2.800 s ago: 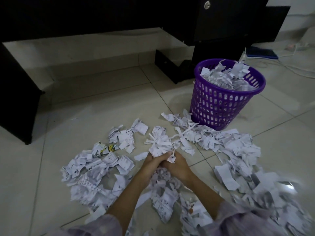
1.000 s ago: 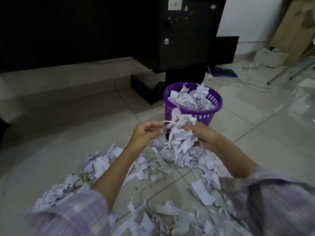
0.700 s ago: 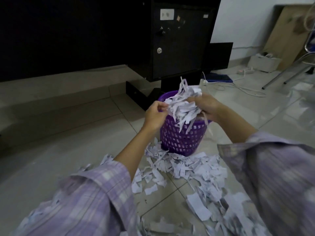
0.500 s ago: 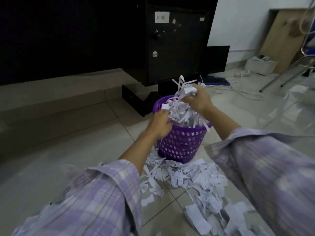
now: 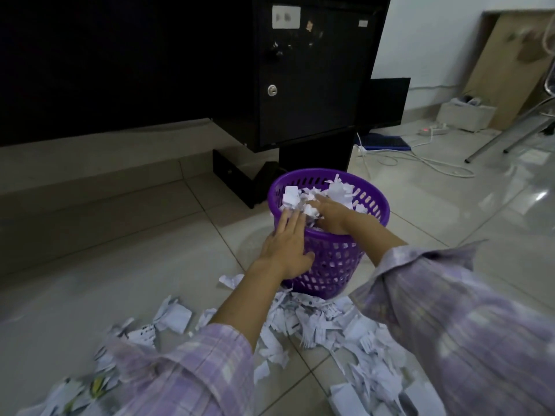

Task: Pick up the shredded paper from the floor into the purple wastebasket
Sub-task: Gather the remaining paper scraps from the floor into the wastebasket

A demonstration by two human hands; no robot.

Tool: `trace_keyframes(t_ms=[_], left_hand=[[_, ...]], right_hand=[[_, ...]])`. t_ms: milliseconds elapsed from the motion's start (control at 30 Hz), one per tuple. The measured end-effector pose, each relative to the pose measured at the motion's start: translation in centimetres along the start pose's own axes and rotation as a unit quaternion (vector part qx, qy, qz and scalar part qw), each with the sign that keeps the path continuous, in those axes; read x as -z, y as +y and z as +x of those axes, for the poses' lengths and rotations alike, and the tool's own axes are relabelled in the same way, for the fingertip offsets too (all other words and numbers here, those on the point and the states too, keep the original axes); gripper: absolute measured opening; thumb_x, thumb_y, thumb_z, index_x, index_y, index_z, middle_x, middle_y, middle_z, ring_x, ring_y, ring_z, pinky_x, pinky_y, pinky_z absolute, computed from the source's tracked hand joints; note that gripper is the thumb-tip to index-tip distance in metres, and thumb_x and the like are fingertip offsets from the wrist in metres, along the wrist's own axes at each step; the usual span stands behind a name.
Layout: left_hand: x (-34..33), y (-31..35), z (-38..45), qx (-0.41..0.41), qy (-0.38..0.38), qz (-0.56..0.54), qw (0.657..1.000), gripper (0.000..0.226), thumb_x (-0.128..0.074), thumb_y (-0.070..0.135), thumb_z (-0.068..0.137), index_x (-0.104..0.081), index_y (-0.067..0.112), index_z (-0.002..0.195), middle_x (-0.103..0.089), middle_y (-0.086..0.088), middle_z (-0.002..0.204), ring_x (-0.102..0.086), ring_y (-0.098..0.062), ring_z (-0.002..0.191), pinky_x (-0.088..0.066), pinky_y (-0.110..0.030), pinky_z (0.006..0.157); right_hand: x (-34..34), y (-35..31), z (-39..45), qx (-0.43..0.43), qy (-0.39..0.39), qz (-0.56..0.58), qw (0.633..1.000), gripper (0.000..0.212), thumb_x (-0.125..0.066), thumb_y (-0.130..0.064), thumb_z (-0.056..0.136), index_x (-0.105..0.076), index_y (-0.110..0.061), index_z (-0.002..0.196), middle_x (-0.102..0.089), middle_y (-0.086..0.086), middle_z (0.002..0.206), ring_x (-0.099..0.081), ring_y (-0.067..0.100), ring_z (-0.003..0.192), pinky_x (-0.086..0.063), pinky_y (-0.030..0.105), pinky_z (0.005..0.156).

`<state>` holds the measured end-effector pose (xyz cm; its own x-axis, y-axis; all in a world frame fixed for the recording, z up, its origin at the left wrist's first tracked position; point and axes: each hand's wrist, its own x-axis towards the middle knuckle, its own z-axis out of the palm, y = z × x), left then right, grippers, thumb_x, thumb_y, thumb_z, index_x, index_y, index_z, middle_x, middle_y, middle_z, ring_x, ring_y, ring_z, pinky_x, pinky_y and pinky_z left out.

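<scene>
**Obs. A:** Pale glossy floor tiles [image 5: 126, 265] run under everything; a black cabinet [image 5: 300, 70] with a round lock stands at the back, raised on a dark pedestal. What lies to the right of it?

**Obs. B:** White cables [image 5: 420, 162] trail over the tiles past a blue flat object [image 5: 386, 142], a power strip [image 5: 434, 130], a white box [image 5: 467, 114] and a brown board [image 5: 507, 64] leaning on the wall. Metal chair legs [image 5: 510, 133] slant in from the right edge.

**Obs. A:** Task items?

**Obs. B:** Purple wastebasket [image 5: 330, 265] upright just in front of the pedestal, filled with paper nearly to the rim. Shredded paper [image 5: 315, 322] lies strewn on the floor against its near base and spreads toward the camera, on both sides of the forearms.

**Obs. A:** Obstructions?

**Obs. B:** Both plaid lilac sleeves [image 5: 450, 325] cover much of the near pile, blurred.

**Obs. A:** Hands?

**Obs. B:** Left hand [image 5: 285, 244] lies flat on the basket's near-left wall and rim, fingers straight and together, tips reaching the scraps inside. Right hand [image 5: 332, 216] reaches over the near rim, palm down on the paper, fingers extended, gripping nothing that shows. The two hands are close, not touching.
</scene>
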<state>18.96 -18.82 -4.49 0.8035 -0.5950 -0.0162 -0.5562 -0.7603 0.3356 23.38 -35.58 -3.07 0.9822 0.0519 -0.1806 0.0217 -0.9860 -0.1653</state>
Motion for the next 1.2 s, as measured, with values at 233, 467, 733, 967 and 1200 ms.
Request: trace_keyframes(t_ms=[233, 467, 733, 967, 1200], left_hand=[[0.6, 0.2, 0.0, 0.019, -0.016, -0.010, 1.000, 0.078, -0.046, 0.026, 0.089, -0.002, 0.021, 0.153, 0.013, 0.005, 0.160, 0.021, -0.016, 0.146, -0.022, -0.050, 0.115], [0.9, 0.9, 0.1, 0.040, -0.024, -0.005, 0.999, 0.082, -0.046, 0.027, 0.087, 0.002, 0.021, 0.153, 0.014, 0.006, 0.160, 0.021, -0.015, 0.146, -0.012, -0.047, 0.116], [0.8, 1.2, -0.3, 0.044, -0.031, 0.002, 0.999, 0.089, -0.049, 0.027, 0.086, 0.009, 0.023, 0.152, 0.019, 0.004, 0.159, 0.023, -0.017, 0.145, -0.010, -0.047, 0.117], [0.9, 1.1, -0.3, 0.039, -0.029, 0.004, 0.999, 0.090, -0.050, 0.026, 0.084, 0.007, 0.022, 0.153, 0.016, 0.004, 0.160, 0.021, -0.017, 0.146, -0.015, -0.046, 0.116], [0.9, 1.3, 0.0, 0.045, -0.036, 0.030, 0.998, 0.092, -0.052, 0.029, 0.083, 0.007, 0.020, 0.153, 0.014, 0.001, 0.160, 0.020, -0.019, 0.146, -0.019, -0.046, 0.114]], right_hand=[[0.4, -1.0, 0.0, -0.082, -0.178, 0.011, 0.981, 0.055, -0.032, -0.043, 0.100, -0.019, -0.031, 0.152, -0.028, 0.005, 0.156, -0.032, 0.031, 0.140, -0.029, 0.050, 0.113], [1.2, -1.2, -0.8, -0.119, -0.152, 0.179, 0.965, 0.043, -0.037, -0.022, 0.099, -0.029, -0.014, 0.141, -0.046, 0.016, 0.140, -0.047, 0.034, 0.129, -0.043, 0.038, 0.098], [2.6, -2.4, -3.0, -0.079, -0.225, -0.032, 0.971, 0.040, -0.034, -0.023, 0.104, -0.041, -0.016, 0.143, -0.048, 0.009, 0.141, -0.052, 0.028, 0.122, -0.045, 0.035, 0.099], [1.1, -1.9, -1.7, -0.146, -0.172, 0.216, 0.950, 0.040, -0.040, -0.038, 0.096, -0.052, -0.018, 0.128, -0.061, 0.004, 0.122, -0.058, 0.024, 0.108, -0.041, 0.042, 0.104], [0.7, -1.1, -2.0, -0.109, -0.025, 0.090, 0.990, 0.027, -0.049, -0.018, 0.092, -0.068, -0.013, 0.112, -0.063, 0.008, 0.112, -0.057, 0.025, 0.098, -0.045, 0.031, 0.084]])
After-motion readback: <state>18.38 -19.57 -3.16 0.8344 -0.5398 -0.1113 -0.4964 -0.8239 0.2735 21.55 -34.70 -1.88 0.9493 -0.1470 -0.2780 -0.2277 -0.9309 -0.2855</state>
